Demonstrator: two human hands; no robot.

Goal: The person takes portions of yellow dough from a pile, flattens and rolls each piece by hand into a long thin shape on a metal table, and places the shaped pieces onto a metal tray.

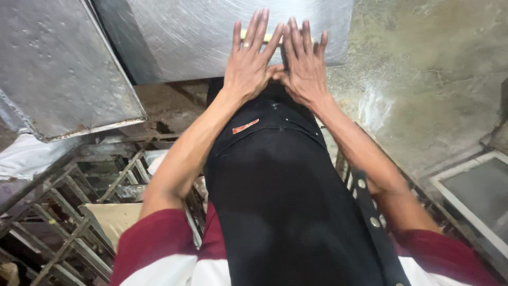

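Head view: a pale strip of dough (257, 36) at the near edge of the steel table (211, 32) is rolled under flat, spread left hand (248, 66) and right hand (304, 66), best kept even, pressure shared.

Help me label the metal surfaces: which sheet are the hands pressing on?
The upper, level steel sheet; both the left hand and right hand lie flat there. The tilted sheet is untouched.

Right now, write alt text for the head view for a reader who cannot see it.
Seen from above, the left hand and right hand press flat, side by side, on a yellowish strip lying on a scratched metal table. A black apron hangs below, with metal racks at lower left and a concrete floor at right.
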